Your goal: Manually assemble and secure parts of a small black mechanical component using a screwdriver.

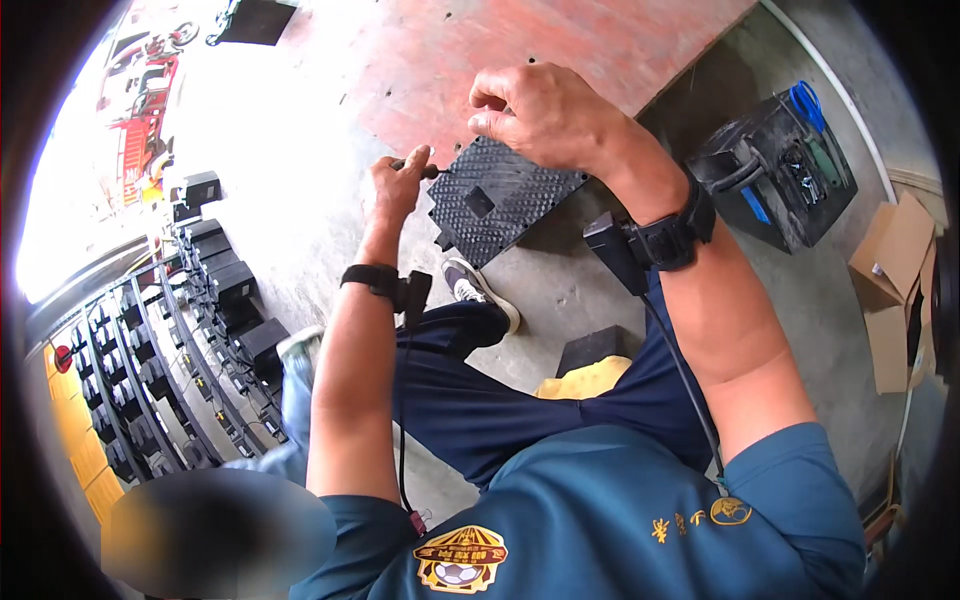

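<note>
My left hand (398,184) is closed around a short dark-handled tool (429,171) that looks like a screwdriver, its thin end pointing right. Just right of it lies a black ribbed box (520,200) with a small square recess in its face, resting tilted on the floor before my feet. Over the box's far right side hovers my right hand (545,112), fingers curled and thumb near the forefinger; whatever is between them, if anything, is hidden. Both wrists carry strapped black devices with cables.
At right stands a black toolbox (775,185) with loose metal parts and a blue strap, near open cardboard boxes (893,255). Rows of black units on a rack (165,370) fill the left, where another person's jean leg (298,390) shows. A black block (590,348) and yellow cloth (584,381) sit between my legs.
</note>
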`<state>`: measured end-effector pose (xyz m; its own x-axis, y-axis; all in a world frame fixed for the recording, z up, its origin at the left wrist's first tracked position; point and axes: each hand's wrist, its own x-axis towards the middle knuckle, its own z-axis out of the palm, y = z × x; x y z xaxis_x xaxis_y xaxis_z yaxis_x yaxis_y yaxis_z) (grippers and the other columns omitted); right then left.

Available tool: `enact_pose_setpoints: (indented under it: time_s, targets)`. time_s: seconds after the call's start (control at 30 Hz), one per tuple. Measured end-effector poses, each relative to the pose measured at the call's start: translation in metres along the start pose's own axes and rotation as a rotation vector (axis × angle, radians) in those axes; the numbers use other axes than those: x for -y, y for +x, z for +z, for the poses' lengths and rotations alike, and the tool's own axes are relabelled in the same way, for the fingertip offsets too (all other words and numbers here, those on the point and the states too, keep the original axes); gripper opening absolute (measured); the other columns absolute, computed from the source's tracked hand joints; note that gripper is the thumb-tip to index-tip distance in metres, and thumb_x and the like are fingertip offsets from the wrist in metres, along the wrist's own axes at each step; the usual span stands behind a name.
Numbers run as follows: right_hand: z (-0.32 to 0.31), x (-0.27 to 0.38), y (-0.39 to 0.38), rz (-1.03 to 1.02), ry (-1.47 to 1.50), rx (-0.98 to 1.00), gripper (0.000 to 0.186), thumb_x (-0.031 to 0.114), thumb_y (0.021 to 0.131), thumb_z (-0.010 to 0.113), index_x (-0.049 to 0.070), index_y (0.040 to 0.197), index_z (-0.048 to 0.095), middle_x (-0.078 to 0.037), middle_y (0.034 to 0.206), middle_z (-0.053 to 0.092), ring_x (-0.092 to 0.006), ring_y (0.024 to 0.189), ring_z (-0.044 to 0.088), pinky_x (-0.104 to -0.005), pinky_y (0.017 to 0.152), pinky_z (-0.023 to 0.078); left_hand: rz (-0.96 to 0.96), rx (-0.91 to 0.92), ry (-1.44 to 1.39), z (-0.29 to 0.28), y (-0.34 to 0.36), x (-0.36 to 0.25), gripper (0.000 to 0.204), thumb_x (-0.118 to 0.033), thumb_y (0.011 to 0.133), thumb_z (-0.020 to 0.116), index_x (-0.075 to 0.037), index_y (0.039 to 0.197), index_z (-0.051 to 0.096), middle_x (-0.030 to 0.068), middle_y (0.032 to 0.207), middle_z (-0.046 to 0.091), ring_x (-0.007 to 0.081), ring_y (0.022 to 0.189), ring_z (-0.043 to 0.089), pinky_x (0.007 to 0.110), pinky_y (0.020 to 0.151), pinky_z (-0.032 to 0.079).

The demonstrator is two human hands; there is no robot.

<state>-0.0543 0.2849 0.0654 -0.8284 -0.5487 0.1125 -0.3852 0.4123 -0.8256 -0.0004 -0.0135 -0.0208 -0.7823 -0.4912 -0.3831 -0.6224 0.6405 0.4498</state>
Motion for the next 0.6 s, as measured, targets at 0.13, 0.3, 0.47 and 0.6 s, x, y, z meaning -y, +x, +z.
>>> enact_pose_setpoints:
  time_s: [0.13,0.3,0.47,0.6]
  targets:
    - [0.001,-0.001,-0.001,-0.047,0.001,-0.059,0.024,0.028,0.090,0.066,0.006,0.097,0.068,-0.016,0.087,0.072,-0.0361,0.084,0.070,-0.0443,0.076,0.054,0.287,-0.069,-0.047,0.014,0.024,0.031,0.045,-0.043,0.084,0.074,0.002,0.083,0.070,0.0134,0.075,0.075,0.0224,0.067,0.070,0.036,0.065,0.053]
    - [-0.004,0.010,0.000,-0.051,0.087,-0.076,0.020,0.024,0.089,0.067,0.006,0.096,0.067,-0.019,0.083,0.070,-0.0385,0.080,0.068,-0.0463,0.072,0.053,0.341,0.042,0.009,0.005,0.024,0.035,0.041,-0.041,0.079,0.074,-0.001,0.085,0.071,0.0201,0.083,0.072,0.0355,0.083,0.071,0.042,0.077,0.055]
    - [-0.009,0.018,-0.001,-0.026,0.114,-0.043,0.021,0.022,0.089,0.069,0.003,0.097,0.067,-0.020,0.088,0.070,-0.0383,0.084,0.068,-0.0451,0.073,0.053,0.460,0.152,0.287,-0.031,-0.008,-0.005,0.029,-0.028,0.082,0.076,-0.003,0.094,0.069,0.0124,0.084,0.074,0.0220,0.078,0.071,0.036,0.072,0.054]
    - [-0.010,0.019,0.001,-0.002,0.117,-0.035,0.021,0.020,0.088,0.071,0.002,0.098,0.066,-0.020,0.091,0.070,-0.0378,0.084,0.069,-0.0439,0.074,0.053,0.407,0.102,0.400,-0.041,-0.027,-0.030,0.037,-0.038,0.081,0.074,-0.007,0.100,0.071,0.0139,0.090,0.074,0.0301,0.085,0.072,0.039,0.078,0.055]
